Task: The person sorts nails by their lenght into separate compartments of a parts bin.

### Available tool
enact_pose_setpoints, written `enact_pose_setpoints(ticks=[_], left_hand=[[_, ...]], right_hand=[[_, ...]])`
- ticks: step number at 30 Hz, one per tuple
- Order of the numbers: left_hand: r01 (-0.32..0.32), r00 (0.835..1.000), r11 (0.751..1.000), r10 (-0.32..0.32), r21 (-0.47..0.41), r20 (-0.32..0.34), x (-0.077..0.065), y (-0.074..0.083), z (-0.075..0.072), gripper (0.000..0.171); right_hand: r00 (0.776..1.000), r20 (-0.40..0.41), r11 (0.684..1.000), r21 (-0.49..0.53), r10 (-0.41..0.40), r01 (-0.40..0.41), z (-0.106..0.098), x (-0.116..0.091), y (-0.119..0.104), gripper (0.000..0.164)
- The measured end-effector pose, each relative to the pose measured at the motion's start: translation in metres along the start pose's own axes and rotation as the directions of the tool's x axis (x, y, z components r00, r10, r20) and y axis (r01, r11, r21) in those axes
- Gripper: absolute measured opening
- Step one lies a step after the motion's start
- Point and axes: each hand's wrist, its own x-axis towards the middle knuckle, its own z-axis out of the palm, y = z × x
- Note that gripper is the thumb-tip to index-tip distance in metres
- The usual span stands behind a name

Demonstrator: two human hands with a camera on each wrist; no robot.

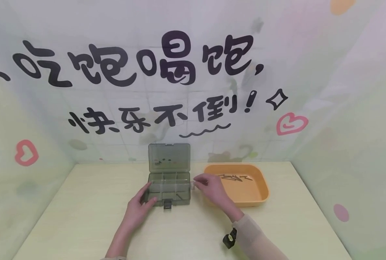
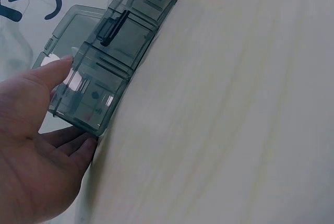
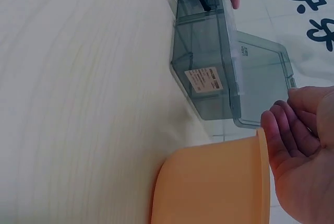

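A translucent grey-green compartment box [image 1: 168, 187] stands on the table with its lid [image 1: 169, 157] raised at the back. Thin dark pieces lie in some compartments, one of them a dark screw-like piece [image 1: 179, 196] at the front right. My left hand [image 1: 137, 209] holds the box's left end, thumb at the front rim and fingers along the side. Beside the box's right edge, my right hand [image 1: 212, 187] has thumb and fingertips drawn together. Whether something small is pinched there cannot be made out. The right wrist view shows those fingers [image 3: 284, 125] curled near the lid.
An orange tray [image 1: 245, 203] stands right of the box, beneath and beside my right hand. Several thin dark screw-like pieces [image 1: 235, 178] lie toward its back. A black latch [image 1: 167, 204] hangs at the box's front. A lettered wall [image 1: 131, 97] rises behind the table [image 1: 92, 206].
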Motion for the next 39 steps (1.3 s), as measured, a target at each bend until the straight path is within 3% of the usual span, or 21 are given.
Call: enact_pose_setpoints(ticks=[4,14,24,32,39], left_hand=[[-0.005,1.0,1.0,0.005,0.001,0.009,0.001,-0.002,0.0,0.069],[-0.009,1.0,1.0,0.009,0.015,0.0,0.001,0.0,-0.001,0.069],[-0.015,1.0,1.0,0.015,0.014,-0.017,0.001,-0.002,0.001,0.069],[-0.006,1.0,1.0,0.007,0.011,-0.005,0.002,-0.005,0.002,0.069],[-0.006,1.0,1.0,0.006,0.014,-0.002,0.002,-0.004,0.0,0.07]], right_hand=[[0.999,-0.002,0.999,-0.007,0.043,-0.043,-0.004,0.0,0.004,0.015],[0.996,-0.063,0.998,0.037,0.062,-0.06,-0.029,-0.002,0.018,0.013],[0.994,-0.1,0.998,-0.025,0.05,-0.052,-0.044,-0.002,0.047,0.011],[0.979,-0.124,0.984,-0.049,0.162,-0.169,-0.058,-0.004,0.063,0.015],[0.969,-0.186,0.977,-0.107,0.16,-0.182,-0.07,-0.007,0.075,0.014]])
